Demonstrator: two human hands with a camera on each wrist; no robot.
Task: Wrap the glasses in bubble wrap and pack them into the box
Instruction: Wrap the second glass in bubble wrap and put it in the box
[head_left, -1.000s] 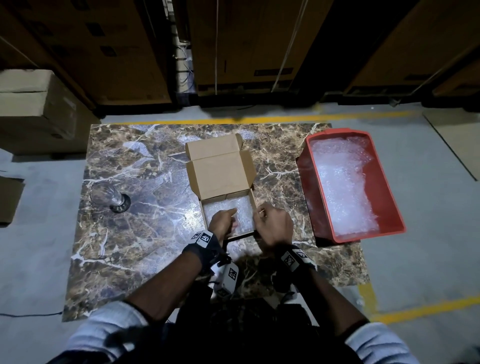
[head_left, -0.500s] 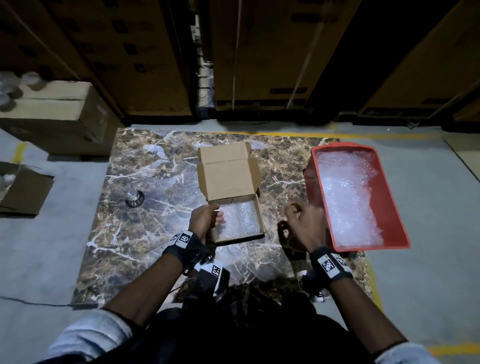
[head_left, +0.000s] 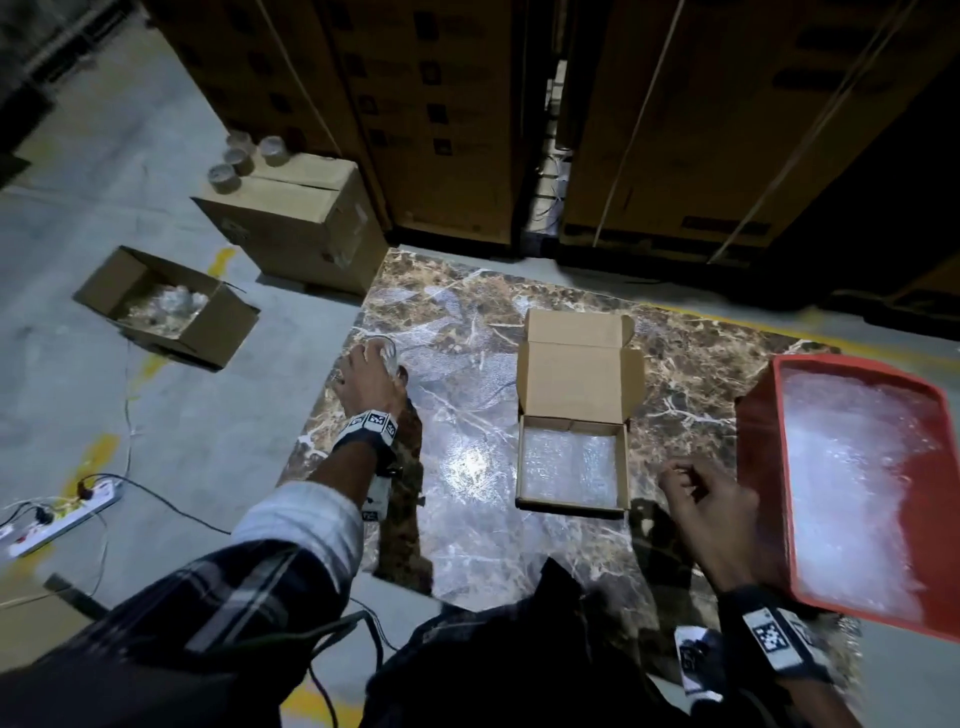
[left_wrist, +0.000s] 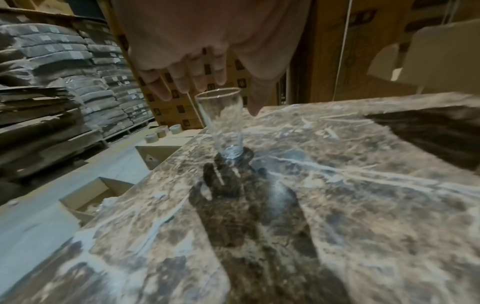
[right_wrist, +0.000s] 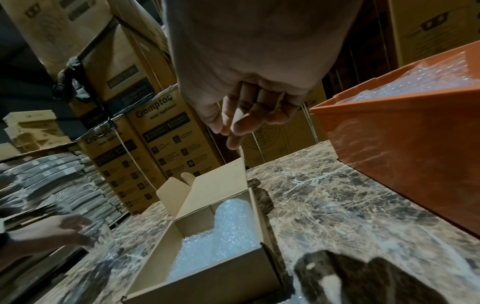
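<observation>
The left grip (left_wrist: 207, 67) hung above an upright clear glass (left_wrist: 224, 123), fingers spread and pointing down around its rim without closing on it; whether any fingertip touched the rim could not be told. From the head view this left grip (head_left: 366, 382) covered most of the glass (head_left: 387, 353), which stood near the left edge of the marble desk (head_left: 467, 519). The right grip (head_left: 711, 506) hovered over the desk, released, fingers loosely curled and holding nothing, between the small cardboard box (head_left: 571, 506) and the red bin (head_left: 761, 467). In the right wrist view those loose fingers (right_wrist: 249, 121) hung above the box (right_wrist: 207, 283), whose lid stood open, with bubble-wrapped bundles (right_wrist: 228, 230) lying inside. The red bin (right_wrist: 402, 144) held loose bubble wrap (head_left: 852, 483). On the floor left of the desk sat an open carton (head_left: 208, 332) with clear items inside, a closed carton (head_left: 296, 218) bearing tape rolls (head_left: 244, 158), and a power strip (head_left: 62, 519).
</observation>
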